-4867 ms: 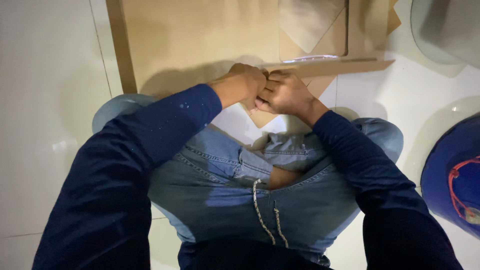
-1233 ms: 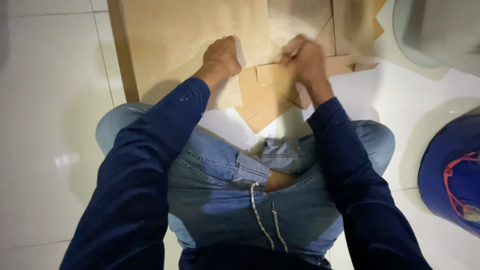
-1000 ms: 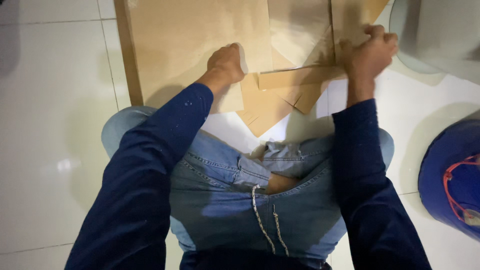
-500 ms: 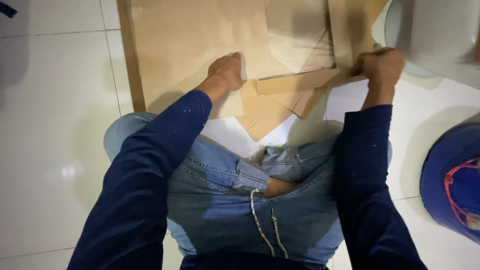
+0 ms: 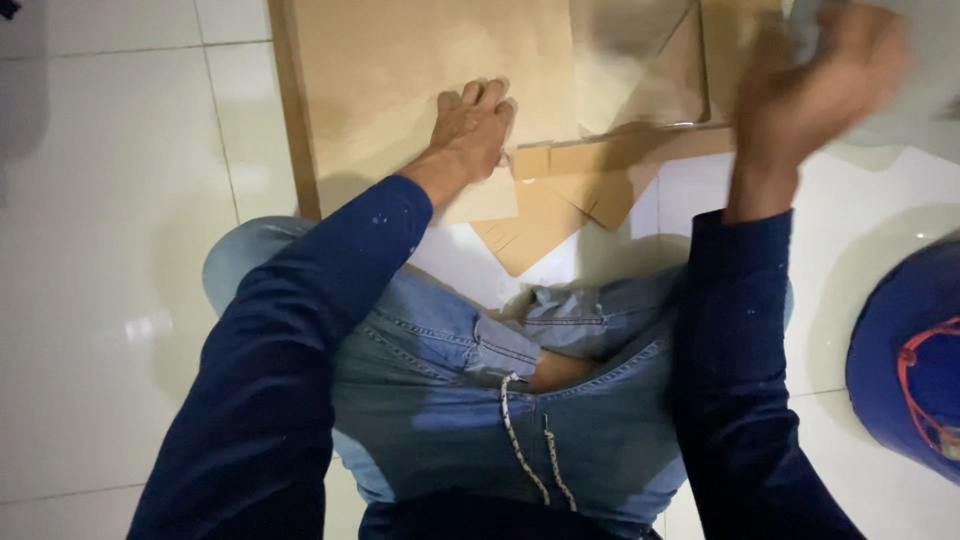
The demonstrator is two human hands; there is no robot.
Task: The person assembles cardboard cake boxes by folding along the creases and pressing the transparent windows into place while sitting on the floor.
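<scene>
Seated on a white tiled floor (image 5: 110, 250), we press our left hand (image 5: 475, 125) flat, fingers together and knuckles up, on the near edge of a large brown paper sheet (image 5: 420, 60) that lies ahead of our knees. Just right of that hand, a folded brown paper piece (image 5: 570, 190) with angled flaps sits on the tiles, touching the sheet's edge. Our right hand (image 5: 815, 75) hangs raised above the far right corner, smeared by motion; we cannot tell how far its fingers are spread or whether it grips anything. A blue round object (image 5: 905, 360) rests on the floor to our right. The risk, as we judge it, lies in the one-handed hold: with only the left palm pinning the sheet, a quick swing of the right hand could drag the folded piece askew, spring its creases open, or tear the thin paper.
</scene>
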